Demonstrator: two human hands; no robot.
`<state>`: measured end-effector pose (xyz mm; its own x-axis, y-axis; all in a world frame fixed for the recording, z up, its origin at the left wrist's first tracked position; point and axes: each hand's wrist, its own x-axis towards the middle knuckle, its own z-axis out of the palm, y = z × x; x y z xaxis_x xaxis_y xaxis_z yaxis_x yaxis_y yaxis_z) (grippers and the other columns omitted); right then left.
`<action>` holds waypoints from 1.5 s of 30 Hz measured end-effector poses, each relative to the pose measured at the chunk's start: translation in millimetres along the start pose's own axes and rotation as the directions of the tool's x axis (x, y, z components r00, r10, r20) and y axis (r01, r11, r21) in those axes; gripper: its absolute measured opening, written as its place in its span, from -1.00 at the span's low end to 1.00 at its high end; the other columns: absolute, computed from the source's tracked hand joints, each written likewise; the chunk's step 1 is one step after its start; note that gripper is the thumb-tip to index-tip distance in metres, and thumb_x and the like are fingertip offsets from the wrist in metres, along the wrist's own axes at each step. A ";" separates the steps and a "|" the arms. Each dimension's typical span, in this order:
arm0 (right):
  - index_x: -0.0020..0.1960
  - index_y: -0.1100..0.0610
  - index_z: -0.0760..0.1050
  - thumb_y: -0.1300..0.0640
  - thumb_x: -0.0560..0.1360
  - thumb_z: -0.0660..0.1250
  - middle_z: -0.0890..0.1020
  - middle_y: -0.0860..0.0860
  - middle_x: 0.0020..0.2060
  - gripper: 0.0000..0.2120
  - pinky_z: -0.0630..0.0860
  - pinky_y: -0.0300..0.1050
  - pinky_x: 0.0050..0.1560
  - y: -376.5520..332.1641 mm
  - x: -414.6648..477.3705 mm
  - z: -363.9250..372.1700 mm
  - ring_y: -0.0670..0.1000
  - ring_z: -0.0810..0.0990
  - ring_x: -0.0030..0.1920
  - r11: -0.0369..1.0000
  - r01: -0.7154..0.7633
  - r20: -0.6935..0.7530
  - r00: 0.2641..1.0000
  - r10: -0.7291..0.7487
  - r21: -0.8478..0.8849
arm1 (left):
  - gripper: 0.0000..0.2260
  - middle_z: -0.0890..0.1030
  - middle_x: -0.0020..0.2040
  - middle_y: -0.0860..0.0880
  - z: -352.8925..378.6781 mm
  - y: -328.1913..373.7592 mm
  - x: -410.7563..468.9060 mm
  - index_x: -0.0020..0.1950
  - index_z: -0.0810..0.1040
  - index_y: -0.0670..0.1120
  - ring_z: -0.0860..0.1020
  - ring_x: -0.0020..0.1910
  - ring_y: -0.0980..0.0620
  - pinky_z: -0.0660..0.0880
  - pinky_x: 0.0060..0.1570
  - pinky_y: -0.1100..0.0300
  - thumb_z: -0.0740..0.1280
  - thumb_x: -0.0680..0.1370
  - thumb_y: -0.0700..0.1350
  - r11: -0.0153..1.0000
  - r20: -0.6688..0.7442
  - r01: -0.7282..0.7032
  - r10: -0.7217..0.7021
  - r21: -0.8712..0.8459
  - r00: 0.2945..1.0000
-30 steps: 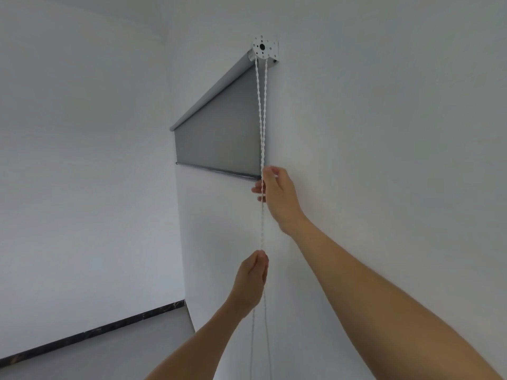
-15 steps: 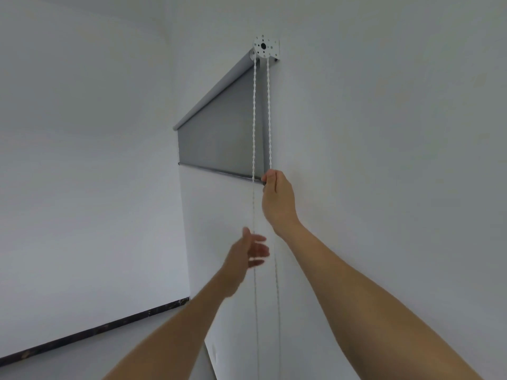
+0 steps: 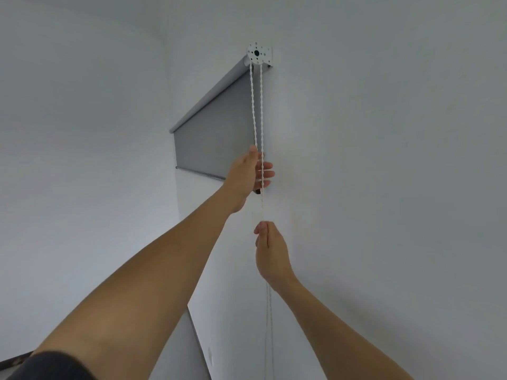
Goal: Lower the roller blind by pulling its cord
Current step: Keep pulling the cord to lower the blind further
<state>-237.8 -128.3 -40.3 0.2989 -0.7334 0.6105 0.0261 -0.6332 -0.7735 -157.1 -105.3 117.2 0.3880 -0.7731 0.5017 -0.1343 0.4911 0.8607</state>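
A grey roller blind hangs partly unrolled from a white bracket high on the wall, with its bottom bar at the height of my left hand. A white bead cord drops from the bracket in two strands. My left hand is raised to the cord with fingers spread; one strand runs in front of its fingers and the other meets its thumb. My right hand is lower, pinched shut on the cord, which hangs on below it.
White walls surround the blind, and the wall on the right lies close beside the cord. A dark skirting strip shows at the lower left, next to my dark sleeve.
My right hand has come down from the blind's bottom bar, still holding the cord. My left hand has risen, open, to the cord at the bar's height.
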 end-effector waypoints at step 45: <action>-0.17 0.04 0.43 -0.06 0.71 0.01 0.45 -0.03 -0.31 -0.62 0.37 -0.06 -0.24 -69.1 95.5 -11.7 0.02 0.39 -0.30 0.978 0.006 -0.033 0.999 0.001 0.207 | -0.58 0.36 -0.37 0.00 -18.8 -171.7 -147.8 -0.18 0.46 -0.12 0.30 -0.43 0.08 0.26 -0.37 0.20 0.05 0.72 0.09 0.941 0.133 0.307 -0.326 0.141 0.936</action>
<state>-222.2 -157.5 73.5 0.2670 -0.7420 0.6149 0.2250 -0.5724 -0.7885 -174.2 -67.9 -106.3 0.2853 -0.9371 0.2009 -0.1355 0.1680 0.9764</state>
